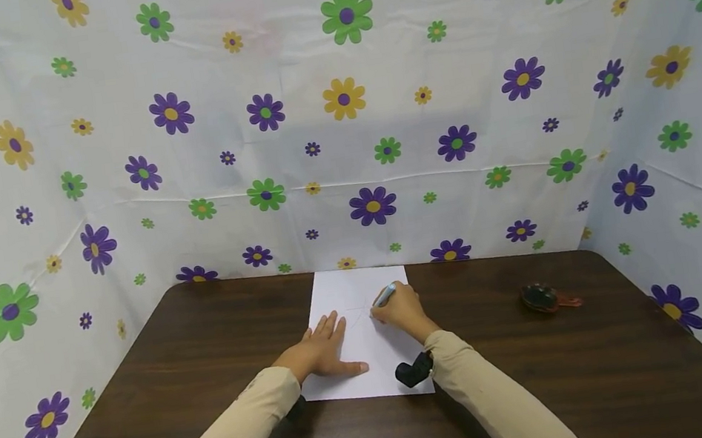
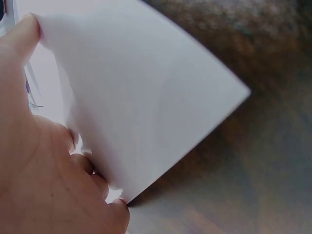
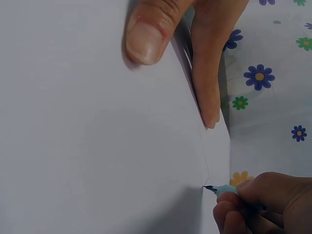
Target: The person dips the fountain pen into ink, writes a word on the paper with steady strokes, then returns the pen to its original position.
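Note:
A white sheet of paper (image 1: 380, 376) lies on the table, with a few faint thin lines near its upper middle. My left hand (image 1: 322, 350) rests flat on the sheet's left side, fingers spread and thumb pointing right. On the right side of the paper, my right hand (image 1: 404, 310) pinches a light blue pen (image 1: 384, 295) between thumb and fingers. The pen's dark tip (image 3: 208, 187) meets the paper beside a faint line in the right wrist view. In the left wrist view, the left palm (image 2: 44, 180) lies along the sheet, one paper corner showing beyond it.
On the right of the dark wooden table (image 1: 515, 383) lies a small round dark object (image 1: 540, 297) with a reddish-brown handle. A white flowered cloth (image 1: 311, 127) hangs behind the table and along both sides. A black wrist device (image 1: 415, 370) sits at the right cuff.

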The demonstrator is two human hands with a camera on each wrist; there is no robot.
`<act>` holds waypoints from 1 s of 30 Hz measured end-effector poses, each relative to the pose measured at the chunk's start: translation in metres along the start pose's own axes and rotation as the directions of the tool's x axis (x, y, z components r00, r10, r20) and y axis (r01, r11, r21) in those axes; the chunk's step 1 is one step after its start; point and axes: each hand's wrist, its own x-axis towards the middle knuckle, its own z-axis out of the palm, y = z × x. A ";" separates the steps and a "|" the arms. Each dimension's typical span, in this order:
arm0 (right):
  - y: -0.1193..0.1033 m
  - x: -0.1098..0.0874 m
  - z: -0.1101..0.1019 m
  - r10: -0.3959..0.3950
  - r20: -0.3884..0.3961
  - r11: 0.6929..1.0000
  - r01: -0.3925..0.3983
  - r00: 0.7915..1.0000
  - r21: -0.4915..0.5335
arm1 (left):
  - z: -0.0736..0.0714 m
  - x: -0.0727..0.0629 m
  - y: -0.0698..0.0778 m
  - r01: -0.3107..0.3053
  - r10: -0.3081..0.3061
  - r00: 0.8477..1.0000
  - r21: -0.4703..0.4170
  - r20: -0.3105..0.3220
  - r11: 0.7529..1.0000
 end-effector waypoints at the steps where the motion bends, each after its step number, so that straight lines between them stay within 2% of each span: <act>1: 0.000 -0.001 0.000 0.003 0.003 1.000 -0.003 1.000 -0.006 | 0.000 0.001 0.000 0.001 -0.001 1.000 0.003 0.002 1.000; 4: -0.001 -0.003 -0.002 0.006 0.001 1.000 -0.006 1.000 -0.008 | 0.000 0.000 0.000 -0.005 0.005 1.000 0.005 -0.009 1.000; 8: -0.001 -0.007 -0.004 -0.002 0.001 1.000 0.002 1.000 -0.008 | -0.004 -0.004 0.003 -0.002 0.002 1.000 0.002 0.008 1.000; 15: -0.001 -0.012 -0.007 0.008 -0.001 1.000 -0.008 1.000 -0.014 | 0.004 0.003 -0.003 0.004 -0.004 1.000 0.011 0.008 1.000; 22: 0.001 -0.014 -0.009 0.043 -0.001 0.999 -0.043 0.999 -0.017 | 0.005 0.006 -0.007 -0.005 0.005 1.000 0.013 0.011 1.000; 30: 0.002 -0.017 -0.012 0.043 -0.005 0.999 -0.043 0.999 -0.033 | 0.013 0.012 -0.013 -0.016 0.016 1.000 0.023 -0.017 1.000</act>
